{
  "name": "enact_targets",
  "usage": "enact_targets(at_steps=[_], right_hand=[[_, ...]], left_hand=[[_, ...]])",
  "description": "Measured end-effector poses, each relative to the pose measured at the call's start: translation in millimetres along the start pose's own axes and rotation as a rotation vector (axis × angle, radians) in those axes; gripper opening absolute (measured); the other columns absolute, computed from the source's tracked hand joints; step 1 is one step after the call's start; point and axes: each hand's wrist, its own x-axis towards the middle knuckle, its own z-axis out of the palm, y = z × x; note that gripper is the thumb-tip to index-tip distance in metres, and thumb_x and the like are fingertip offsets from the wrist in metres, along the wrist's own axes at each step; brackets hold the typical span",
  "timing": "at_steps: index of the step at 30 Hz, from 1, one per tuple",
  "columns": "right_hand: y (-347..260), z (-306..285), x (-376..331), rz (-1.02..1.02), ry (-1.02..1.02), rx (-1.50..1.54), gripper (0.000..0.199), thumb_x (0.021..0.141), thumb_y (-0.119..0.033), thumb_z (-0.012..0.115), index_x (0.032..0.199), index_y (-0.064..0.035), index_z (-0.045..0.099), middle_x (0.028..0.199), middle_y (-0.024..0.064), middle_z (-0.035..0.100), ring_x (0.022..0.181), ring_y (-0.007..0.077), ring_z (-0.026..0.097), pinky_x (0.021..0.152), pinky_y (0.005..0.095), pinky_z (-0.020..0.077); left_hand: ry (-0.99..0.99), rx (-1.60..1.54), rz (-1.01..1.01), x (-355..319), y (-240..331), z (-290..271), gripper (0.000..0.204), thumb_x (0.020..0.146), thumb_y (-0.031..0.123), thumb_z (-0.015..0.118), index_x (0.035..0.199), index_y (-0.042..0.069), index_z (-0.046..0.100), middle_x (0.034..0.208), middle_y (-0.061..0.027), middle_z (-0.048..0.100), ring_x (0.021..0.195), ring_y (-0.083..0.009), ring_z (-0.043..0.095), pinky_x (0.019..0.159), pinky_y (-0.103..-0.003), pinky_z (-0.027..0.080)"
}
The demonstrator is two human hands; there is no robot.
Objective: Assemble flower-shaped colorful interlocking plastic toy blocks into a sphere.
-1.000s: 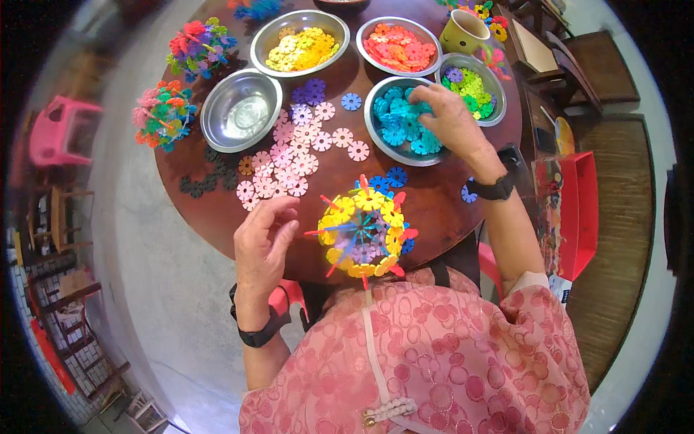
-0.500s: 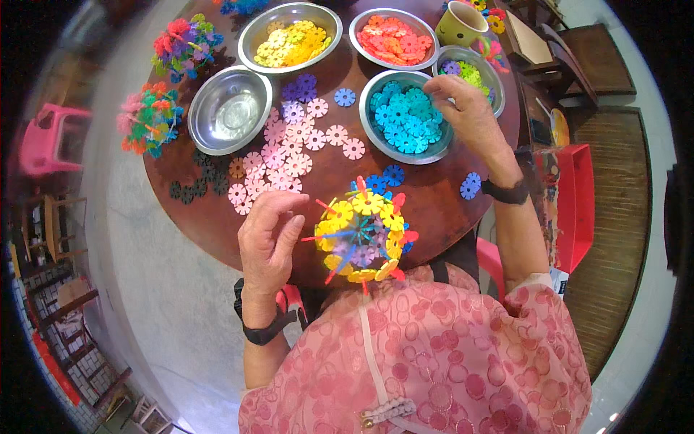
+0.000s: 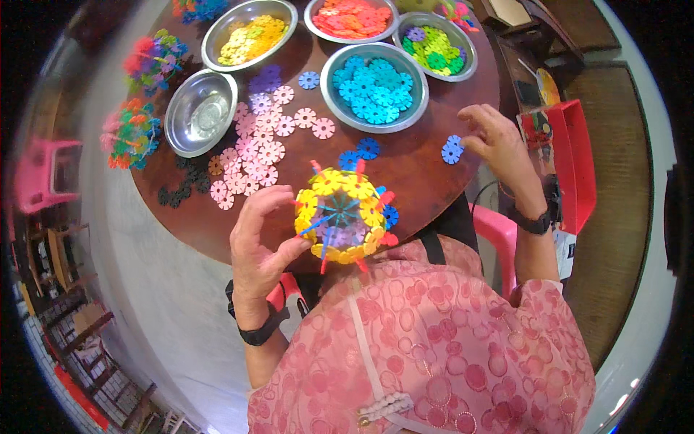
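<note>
My left hand (image 3: 262,235) curves around the left side of a hollow ball of interlocking flower discs (image 3: 341,217), thumb against its lower edge. Yellow discs ring the ball's opening; red pieces stick out, and blue, teal and lilac ones show inside. My right hand (image 3: 499,141) hovers over the table's right side, fingers apart, with no piece visible in it. Beside its thumb lie periwinkle discs (image 3: 452,150). Blue discs (image 3: 359,153) rest beyond the ball, and a metal bowl of teal discs (image 3: 421,101) stands farther back.
Bowls of yellow (image 3: 211,54), orange-red (image 3: 313,27) and green (image 3: 470,69) discs line the back. A bare metal bowl (image 3: 173,130) stands left of loose pink discs (image 3: 249,155). Black discs (image 3: 177,192) and finished disc balls (image 3: 134,134) sit leftward. A red box (image 3: 575,170) stands right.
My right hand has moved from the teal bowl toward the periwinkle discs. My left thumb now presses on the ball, where before the hand was beside it. The whole view has shifted.
</note>
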Motion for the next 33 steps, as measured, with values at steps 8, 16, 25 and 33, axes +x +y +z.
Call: enact_targets(at_steps=[8, 16, 25, 33], right_hand=[[13, 29, -25, 0.024, -0.029, -0.04, 0.049, 0.072, -0.008, 0.077, 0.116, -0.007, 0.055, 0.102, 0.018, 0.054, 0.098, 0.0417, 0.058, 0.083, 0.0474, 0.0487], [13, 43, 3, -0.114, 0.054, -0.01, 0.04, 0.076, -0.007, 0.073, 0.113, -0.0064, 0.057, 0.103, 0.0182, 0.055, 0.097, 0.0416, 0.058, 0.082, 0.0468, 0.0495], [16, 51, 3, -0.071, 0.161, 0.027, 0.04, 0.081, -0.019, 0.075, 0.116, -0.0082, 0.058, 0.104, 0.0184, 0.056, 0.096, 0.0417, 0.059, 0.082, 0.0469, 0.05], [11, 50, 12, -0.034, 0.066, -0.006, 0.036, 0.076, -0.012, 0.077, 0.105, -0.0046, 0.057, 0.101, 0.0175, 0.055, 0.096, 0.0414, 0.058, 0.081, 0.0467, 0.0497]], left_hand=[[0.041, -0.06, -0.077, -12, -1, 2, 0.051, 0.073, 0.01, 0.081, 0.118, 0.003, 0.06, 0.119, -0.0102, 0.065, 0.104, -0.0202, 0.064, 0.09, -0.033, 0.05], [0.117, -0.082, -0.144, -23, 9, -6, 0.047, 0.074, 0.002, 0.078, 0.117, 0.001, 0.059, 0.112, -0.0068, 0.063, 0.105, -0.018, 0.063, 0.094, -0.032, 0.05], [0.093, -0.036, -0.245, -29, 12, -24, 0.044, 0.075, 0.004, 0.079, 0.115, 0.001, 0.06, 0.109, -0.0057, 0.063, 0.105, -0.0168, 0.062, 0.094, -0.031, 0.049], [0.118, -0.058, -0.234, -23, 20, -15, 0.041, 0.073, 0.001, 0.078, 0.11, 0.001, 0.061, 0.105, -0.0055, 0.063, 0.102, -0.017, 0.062, 0.093, -0.031, 0.05]])
